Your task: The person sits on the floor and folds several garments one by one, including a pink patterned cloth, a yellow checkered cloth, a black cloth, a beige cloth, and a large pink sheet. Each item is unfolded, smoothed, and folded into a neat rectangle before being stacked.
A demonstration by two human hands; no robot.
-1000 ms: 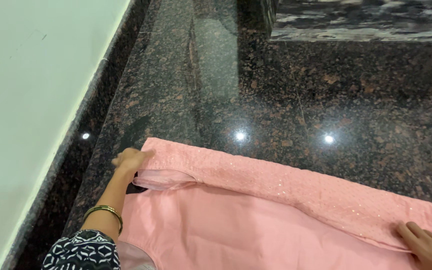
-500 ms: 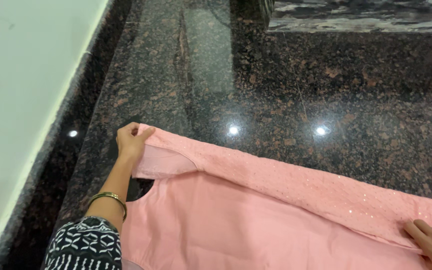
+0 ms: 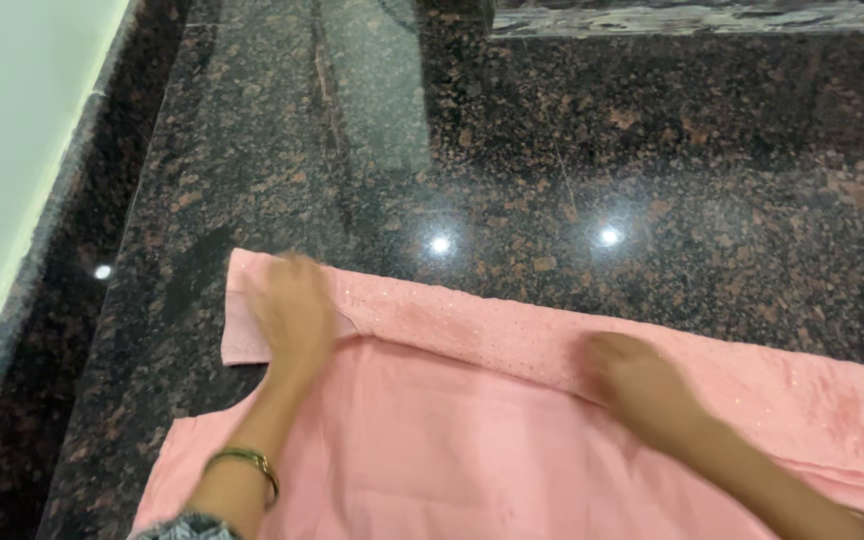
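Both hands press flat and open on the pink embroidered cotton garment (image 3: 512,440) spread across the dark speckled granite floor (image 3: 552,150): left hand (image 3: 292,310) at the garment's folded far-left corner, right hand (image 3: 637,385) further right along that long fold.

Counter (image 3: 652,150): polished dark granite, brown-speckled, glossy; two bright light reflections (image 3: 439,244) near its middle, a third near the left edge. Wall (image 3: 12,130): pale, plain, along the counter's left edge. Ledge (image 3: 702,15): grey-veined stone strip at the far edge, upper right.
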